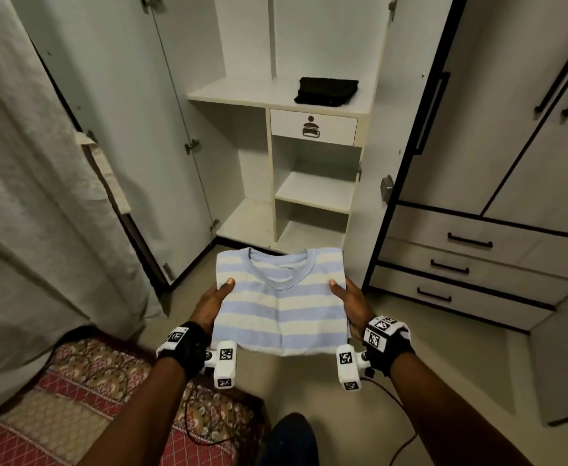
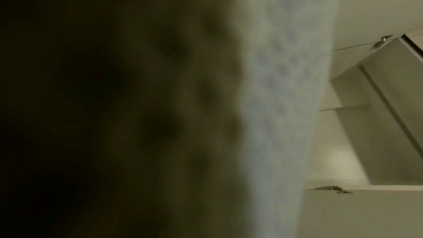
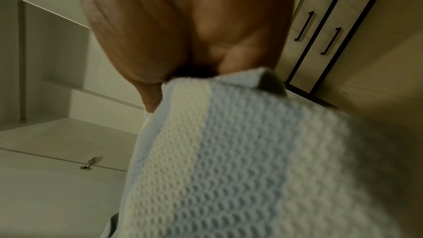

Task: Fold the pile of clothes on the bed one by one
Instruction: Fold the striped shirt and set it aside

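A folded blue-and-white striped shirt (image 1: pixel 280 304) is held flat in the air in front of an open white wardrobe (image 1: pixel 275 102). My left hand (image 1: pixel 213 299) grips its left edge, thumb on top and fingers underneath. My right hand (image 1: pixel 348 297) grips the right edge the same way. In the right wrist view the palm (image 3: pixel 183 30) meets the waffle-knit striped shirt (image 3: pixel 228 160). The left wrist view is dark and blurred, with only the shirt (image 2: pixel 281 97) showing as a pale band. A folded black garment (image 1: pixel 326 91) lies on the wardrobe's upper shelf.
The wardrobe has a small drawer (image 1: pixel 312 126) and lower shelves (image 1: pixel 312 193). A second wardrobe with black-handled drawers (image 1: pixel 460 260) stands at the right. A curtain (image 1: pixel 33 196) hangs at the left. The patterned bed (image 1: pixel 90 408) lies at lower left with a cable on it.
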